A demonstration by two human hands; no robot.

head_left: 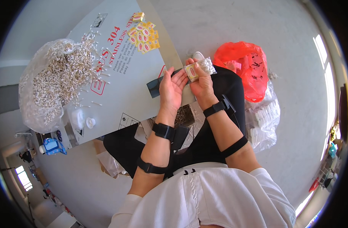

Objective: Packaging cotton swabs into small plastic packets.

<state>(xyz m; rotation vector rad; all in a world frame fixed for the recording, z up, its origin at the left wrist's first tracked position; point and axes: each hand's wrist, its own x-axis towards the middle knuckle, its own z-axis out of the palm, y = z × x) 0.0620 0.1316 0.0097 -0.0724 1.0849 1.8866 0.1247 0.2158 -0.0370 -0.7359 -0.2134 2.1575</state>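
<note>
My right hand [201,87] is closed on a small clear packet of cotton swabs [209,65], its thumb on top. White tips fan out at one end, and a yellow and white label card [191,71] shows at the other. Beside it my left hand [171,89] is turned palm up with its fingers stretched out, the fingertips close to the packet. No object shows in that palm. On the table to the left, a large clear bag [27,93] spills a heap of loose cotton swabs [59,85]. Several yellow label cards [144,38] lie piled at the far edge.
The table [128,97] has a grey printed covering. A small white plastic piece [90,122] sits near its front edge. Right of my knee are a red plastic bag [257,81] and a clear bag of white packs [267,117]. A box with swabs [184,116] stands below my forearms.
</note>
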